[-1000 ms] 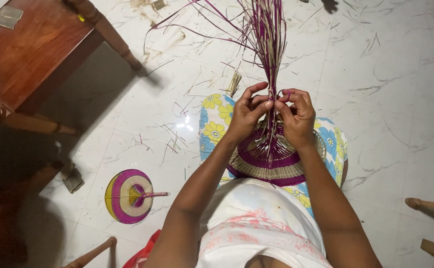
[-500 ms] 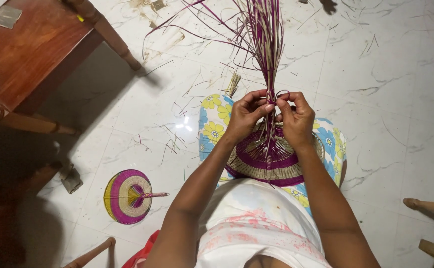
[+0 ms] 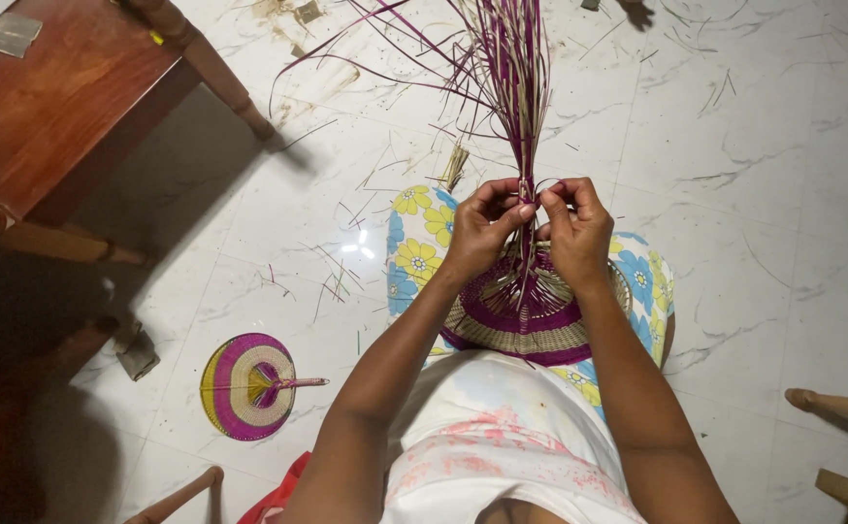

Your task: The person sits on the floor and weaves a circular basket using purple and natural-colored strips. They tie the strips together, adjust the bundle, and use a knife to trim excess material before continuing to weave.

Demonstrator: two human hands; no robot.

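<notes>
Two hands showing: left hand (image 3: 482,231) and right hand (image 3: 574,228), both pinching at one bundle of purple and tan straws (image 3: 516,87). Two woven round pieces lying in view: one half-made fan (image 3: 526,325) resting on the lap, one finished fan (image 3: 244,385) sitting on the floor. One wooden table (image 3: 55,97) standing at upper left. One small tuft of cut straw (image 3: 455,165) lying on the tiles. Loose straw scraps scattering across the floor, too many to count.
</notes>
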